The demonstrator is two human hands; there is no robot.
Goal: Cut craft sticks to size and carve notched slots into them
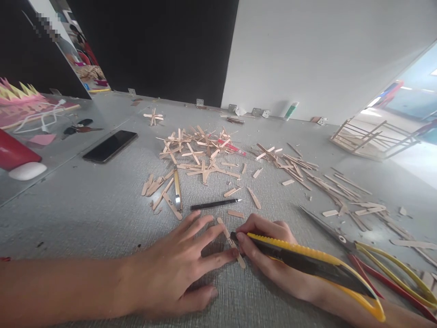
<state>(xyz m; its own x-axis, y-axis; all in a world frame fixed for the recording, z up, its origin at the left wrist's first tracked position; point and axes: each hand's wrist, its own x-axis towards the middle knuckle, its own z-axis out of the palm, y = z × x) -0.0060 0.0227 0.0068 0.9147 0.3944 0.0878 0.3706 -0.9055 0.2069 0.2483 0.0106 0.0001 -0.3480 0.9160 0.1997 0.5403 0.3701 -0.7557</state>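
While scissors (348,246) lie near the right hand (273,269), a pen (215,204) sits beyond.

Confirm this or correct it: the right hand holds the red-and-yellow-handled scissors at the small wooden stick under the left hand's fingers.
Wrong tool: the head view shows the right hand holding a yellow-and-black cutter, not the scissors. It is at the small wooden stick under the fingers of the left hand.
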